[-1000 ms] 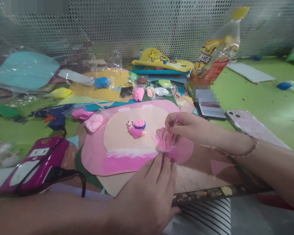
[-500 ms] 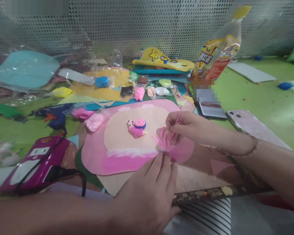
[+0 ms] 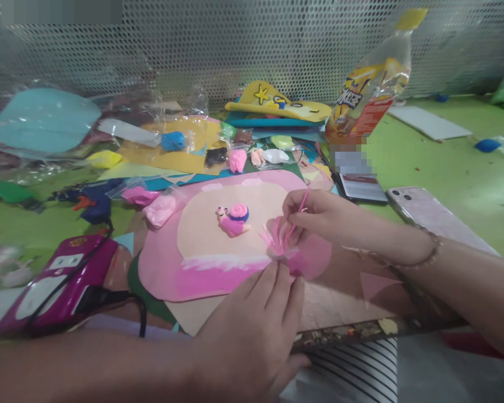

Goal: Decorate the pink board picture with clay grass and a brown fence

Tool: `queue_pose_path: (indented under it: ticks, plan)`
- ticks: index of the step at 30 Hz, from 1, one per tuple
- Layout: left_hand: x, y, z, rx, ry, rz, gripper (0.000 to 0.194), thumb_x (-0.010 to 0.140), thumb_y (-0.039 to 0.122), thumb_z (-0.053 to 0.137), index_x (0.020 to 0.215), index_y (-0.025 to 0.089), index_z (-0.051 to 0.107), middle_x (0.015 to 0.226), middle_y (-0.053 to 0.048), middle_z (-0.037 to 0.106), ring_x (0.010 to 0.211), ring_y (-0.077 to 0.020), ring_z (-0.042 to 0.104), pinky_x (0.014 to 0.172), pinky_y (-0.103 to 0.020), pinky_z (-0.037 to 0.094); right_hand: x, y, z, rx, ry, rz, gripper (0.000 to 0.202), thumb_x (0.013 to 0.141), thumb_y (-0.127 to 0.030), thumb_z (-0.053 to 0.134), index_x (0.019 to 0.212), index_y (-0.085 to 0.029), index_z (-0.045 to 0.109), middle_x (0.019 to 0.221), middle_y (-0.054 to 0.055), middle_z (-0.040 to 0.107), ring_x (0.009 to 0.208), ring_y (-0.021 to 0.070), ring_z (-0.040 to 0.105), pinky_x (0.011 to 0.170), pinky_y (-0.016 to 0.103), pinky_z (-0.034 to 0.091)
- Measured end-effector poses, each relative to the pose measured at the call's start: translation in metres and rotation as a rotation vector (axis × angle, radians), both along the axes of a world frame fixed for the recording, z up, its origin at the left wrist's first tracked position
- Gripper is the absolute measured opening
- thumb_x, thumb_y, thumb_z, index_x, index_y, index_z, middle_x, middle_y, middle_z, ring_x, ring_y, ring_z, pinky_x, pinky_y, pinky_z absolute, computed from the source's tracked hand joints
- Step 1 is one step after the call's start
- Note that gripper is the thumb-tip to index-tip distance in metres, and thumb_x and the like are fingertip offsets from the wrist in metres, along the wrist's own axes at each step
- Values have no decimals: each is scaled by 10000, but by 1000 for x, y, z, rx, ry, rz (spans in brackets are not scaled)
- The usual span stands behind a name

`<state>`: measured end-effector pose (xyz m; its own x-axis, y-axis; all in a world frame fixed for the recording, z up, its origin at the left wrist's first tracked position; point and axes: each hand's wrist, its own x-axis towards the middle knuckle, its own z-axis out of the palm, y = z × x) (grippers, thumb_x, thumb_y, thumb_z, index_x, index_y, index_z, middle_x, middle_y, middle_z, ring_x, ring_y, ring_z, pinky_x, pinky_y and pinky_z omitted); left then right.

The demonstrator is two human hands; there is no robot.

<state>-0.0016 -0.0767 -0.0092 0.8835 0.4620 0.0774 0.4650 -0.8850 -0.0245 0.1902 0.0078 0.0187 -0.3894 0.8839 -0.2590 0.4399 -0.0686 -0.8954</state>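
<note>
Fingers [image 3: 293, 201] of the right hand [image 3: 319, 210] still pinch the thin pink strip [image 3: 306, 194].

Snail [image 3: 234, 222] pink, blue; strips [image 3: 276, 237] pink; card [image 3: 159, 263] pink, cream, magenta; cloth [image 3: 353, 366] white, black-striped.

Single head-worn camera, set above the near edge of the green table [image 3: 441, 173]; faces forward and down. Line of sight oblique: tabletop recedes up the view to its far edge, where a perforated panel [image 3: 218, 50] fills the top. Close range; left hand [image 3: 254, 316] nearer the lens, low centre, right hand [image 3: 315, 211] slightly farther off. Near edge crosses lower right, striped fabric [image 3: 357, 372] visible beneath. Table runs out of view left and right.
</note>
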Motion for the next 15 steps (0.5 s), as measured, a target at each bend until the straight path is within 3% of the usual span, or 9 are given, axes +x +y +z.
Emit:
queue_pose_path:
  ticks: [4,8,15]
  plan:
    - [0,5,3,-51,-72,8,775,848,636,351,1302,11,415,1307,-251,476,1205,-373,442,963,-454,365,2,0,0,26,76,-30,122,734,-66,463,730,-185,486,619,-12,599,549,116,626,530,221,537]
    - [-1,15,3,-57,-80,41,789,858,662,277,1292,24,443,1346,-219,459,1289,-362,347,1041,-496,262,3,1,3,186,229,-159,150,711,-39,431,713,-172,500,555,-39,518,435,76,531,427,188,466]
    - [0,26,7,-174,-30,56,744,869,644,275,1355,93,393,1414,-141,411,1342,-324,262,1087,-512,153,3,2,6,265,286,-193,165,695,-19,435,716,-161,518,543,-31,512,453,90,540,432,201,473]
